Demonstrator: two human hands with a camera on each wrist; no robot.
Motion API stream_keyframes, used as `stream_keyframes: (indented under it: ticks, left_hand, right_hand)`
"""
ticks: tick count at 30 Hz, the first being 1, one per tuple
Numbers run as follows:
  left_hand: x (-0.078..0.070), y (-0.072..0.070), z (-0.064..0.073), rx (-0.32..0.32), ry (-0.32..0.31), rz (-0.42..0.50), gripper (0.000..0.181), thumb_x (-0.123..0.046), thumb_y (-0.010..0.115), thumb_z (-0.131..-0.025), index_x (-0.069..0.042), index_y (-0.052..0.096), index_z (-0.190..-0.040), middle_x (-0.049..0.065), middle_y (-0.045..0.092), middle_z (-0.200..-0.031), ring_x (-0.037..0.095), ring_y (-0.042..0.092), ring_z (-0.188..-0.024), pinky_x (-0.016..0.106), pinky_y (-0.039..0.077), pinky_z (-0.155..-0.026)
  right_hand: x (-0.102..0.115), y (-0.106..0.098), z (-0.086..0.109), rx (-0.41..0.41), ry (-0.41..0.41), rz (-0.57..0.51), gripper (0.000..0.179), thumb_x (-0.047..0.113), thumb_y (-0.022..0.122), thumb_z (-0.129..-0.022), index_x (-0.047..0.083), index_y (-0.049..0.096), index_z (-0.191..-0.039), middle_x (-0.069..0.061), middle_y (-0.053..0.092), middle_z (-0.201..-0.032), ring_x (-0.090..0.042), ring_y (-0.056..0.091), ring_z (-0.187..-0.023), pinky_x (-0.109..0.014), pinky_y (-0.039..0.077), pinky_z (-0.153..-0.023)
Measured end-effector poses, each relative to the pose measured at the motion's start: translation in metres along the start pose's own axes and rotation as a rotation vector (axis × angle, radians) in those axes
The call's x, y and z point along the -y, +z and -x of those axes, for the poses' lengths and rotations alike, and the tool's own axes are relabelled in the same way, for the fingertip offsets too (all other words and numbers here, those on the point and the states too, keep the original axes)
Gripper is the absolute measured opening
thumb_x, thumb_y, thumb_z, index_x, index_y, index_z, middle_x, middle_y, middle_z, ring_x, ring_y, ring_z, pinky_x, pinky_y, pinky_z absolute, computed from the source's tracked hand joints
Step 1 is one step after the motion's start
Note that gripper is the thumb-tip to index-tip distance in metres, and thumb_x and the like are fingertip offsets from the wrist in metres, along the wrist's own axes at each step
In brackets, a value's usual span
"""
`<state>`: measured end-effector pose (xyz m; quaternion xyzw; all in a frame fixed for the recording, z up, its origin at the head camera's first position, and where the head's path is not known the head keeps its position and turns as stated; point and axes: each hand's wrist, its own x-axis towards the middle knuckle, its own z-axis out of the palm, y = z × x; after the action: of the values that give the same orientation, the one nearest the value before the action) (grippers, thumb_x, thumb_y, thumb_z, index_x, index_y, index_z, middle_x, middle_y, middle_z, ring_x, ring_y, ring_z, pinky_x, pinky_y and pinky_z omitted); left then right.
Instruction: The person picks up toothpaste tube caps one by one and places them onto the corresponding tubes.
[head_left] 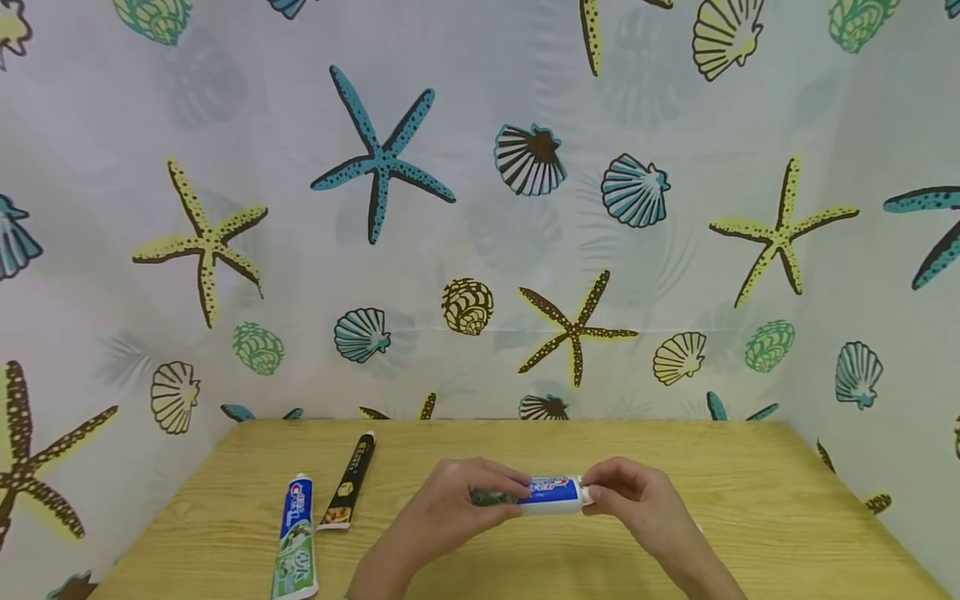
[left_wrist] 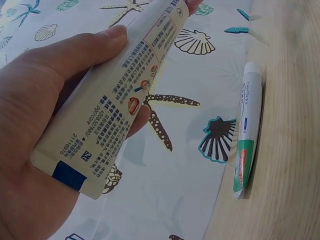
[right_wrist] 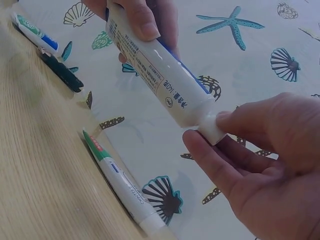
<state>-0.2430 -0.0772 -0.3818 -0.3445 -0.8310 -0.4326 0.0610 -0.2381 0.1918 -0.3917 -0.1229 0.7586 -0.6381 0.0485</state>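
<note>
- The toothpaste tube (head_left: 553,494) is held up over the table (head_left: 780,508), roughly level across the head view, in front of the person.
- The left hand (head_left: 457,504) grasps the tube's body, thumb on the printed face and fingers behind; a firm but gentle hold should serve best, since a hard squeeze could push paste out.
- The right hand (head_left: 637,500) pinches the white cap (right_wrist: 212,131) between thumb and fingers at the tube's mouth (whether the threads are engaged, I cannot tell).
- The step looks like working that cap: keep it in line with the neck, turn it with the fingertips, and let the left hand resist the twist.
- Mind the cap, small enough to slip and drop near the white-and-green tube (left_wrist: 248,115), which lies on the table.
</note>
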Motion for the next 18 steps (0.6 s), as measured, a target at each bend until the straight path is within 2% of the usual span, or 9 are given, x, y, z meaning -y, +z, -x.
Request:
stream_keyframes:
  ticks: [7, 13, 18]
  left_hand:
    - [-0.0011, 0.0001, 0.0011, 0.006, -0.003, -0.004, 0.014, -0.022, 0.076, -0.088, -0.022, 0.079, -0.102, -0.007, 0.074, -0.114, 0.013, 0.069, -0.106, 0.016, 0.054, -0.080]
    - [-0.0027, 0.0001, -0.0006, -0.001, 0.016, -0.001, 0.014, -0.020, 0.077, -0.087, -0.021, 0.079, -0.101, -0.006, 0.074, -0.114, 0.013, 0.069, -0.106, 0.017, 0.055, -0.081]
    - [-0.0035, 0.0004, -0.0004, -0.003, 0.029, 0.000, 0.015, -0.020, 0.076, -0.088, -0.021, 0.079, -0.102, -0.004, 0.074, -0.114, 0.013, 0.070, -0.105, 0.017, 0.055, -0.080]
  right_hand:
    - [-0.0006, -0.0007, 0.0000, 0.006, 0.013, -0.014, 0.023, 0.011, 0.061, -0.098, -0.005, 0.062, -0.115, -0.015, 0.067, -0.110, -0.023, 0.069, -0.096, -0.033, 0.059, -0.085]
    - [-0.0014, -0.0010, -0.0024, -0.020, 0.035, 0.007, 0.029, 0.020, 0.059, -0.100, -0.006, 0.061, -0.115, -0.012, 0.069, -0.100, -0.023, 0.070, -0.085, -0.034, 0.061, -0.078]
    - [-0.0015, -0.0028, -0.0021, 0.013, 0.041, -0.008, 0.039, 0.028, 0.057, -0.102, -0.008, 0.059, -0.118, -0.011, 0.070, -0.098, -0.023, 0.071, -0.085, -0.036, 0.061, -0.079]
